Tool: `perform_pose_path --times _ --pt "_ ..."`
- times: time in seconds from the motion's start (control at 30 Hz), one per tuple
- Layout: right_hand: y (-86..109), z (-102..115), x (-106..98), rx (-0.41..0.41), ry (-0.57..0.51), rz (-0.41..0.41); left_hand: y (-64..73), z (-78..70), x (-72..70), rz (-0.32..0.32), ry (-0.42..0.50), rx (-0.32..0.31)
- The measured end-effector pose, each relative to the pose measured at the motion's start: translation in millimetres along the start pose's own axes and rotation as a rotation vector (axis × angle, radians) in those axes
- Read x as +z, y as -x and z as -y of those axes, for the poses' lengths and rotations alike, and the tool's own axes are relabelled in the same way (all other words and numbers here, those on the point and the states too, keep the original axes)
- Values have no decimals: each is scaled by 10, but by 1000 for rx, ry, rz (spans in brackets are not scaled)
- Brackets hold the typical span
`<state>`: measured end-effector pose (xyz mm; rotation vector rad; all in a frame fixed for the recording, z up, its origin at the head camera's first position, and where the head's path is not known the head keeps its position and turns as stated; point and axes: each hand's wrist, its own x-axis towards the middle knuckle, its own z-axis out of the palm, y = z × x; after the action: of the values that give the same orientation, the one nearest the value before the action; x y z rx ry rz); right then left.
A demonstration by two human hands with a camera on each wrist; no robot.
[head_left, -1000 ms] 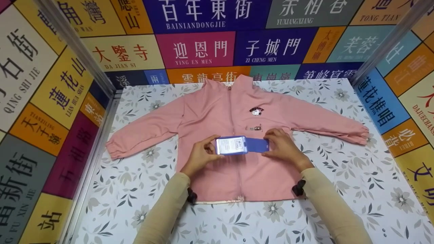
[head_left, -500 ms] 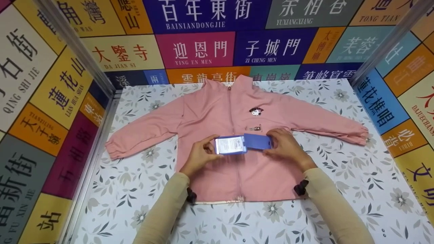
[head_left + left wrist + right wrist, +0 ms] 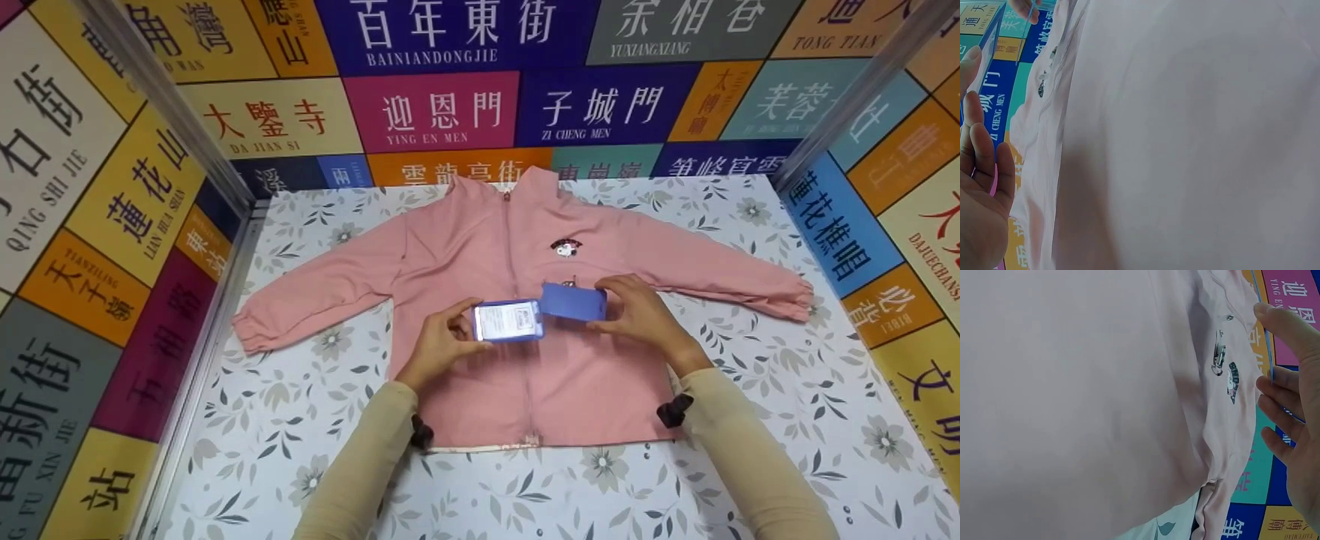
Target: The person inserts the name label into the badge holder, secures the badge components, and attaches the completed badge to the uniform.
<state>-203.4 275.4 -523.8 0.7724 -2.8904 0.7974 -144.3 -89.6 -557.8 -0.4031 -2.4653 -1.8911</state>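
Observation:
Over the front of a pink zip jacket [image 3: 457,262], my left hand [image 3: 442,345] pinches the left end of a blue card case [image 3: 508,321]. A white printed card with a square code shows in it. My right hand [image 3: 645,319] pinches the right end of a flat blue cover [image 3: 574,301], thumb below and fingers above. The cover's left edge lies close beside the case, slightly higher; whether they touch I cannot tell. In the left wrist view the case [image 3: 988,56] is seen edge-on between thumb and fingers. The cover [image 3: 1267,343] appears as a thin blue edge in the right wrist view.
The jacket lies spread on a white floral-patterned table [image 3: 285,420], sleeves out to both sides. Its chest bears a cartoon patch [image 3: 566,247] and a small metal clip [image 3: 570,283], partly hidden by the cover. Colourful panels with lettering [image 3: 442,109] enclose the back and sides.
My right hand has moved slightly up and to the right with the cover, shifting it out of line with the case. The left hand and the card case have barely moved.

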Motion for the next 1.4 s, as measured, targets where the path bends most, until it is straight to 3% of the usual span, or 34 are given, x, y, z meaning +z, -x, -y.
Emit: perform_pose_path --times 0.5,1.0,1.4 --pt "43 63 -175 32 -74 -21 -19 16 -10 -23 -12 -10" --pt "45 263 -172 -75 -70 -20 -40 16 -32 -10 -24 0" --pt "31 295 -139 -124 -42 11 -44 -11 -43 -16 -16 -17"
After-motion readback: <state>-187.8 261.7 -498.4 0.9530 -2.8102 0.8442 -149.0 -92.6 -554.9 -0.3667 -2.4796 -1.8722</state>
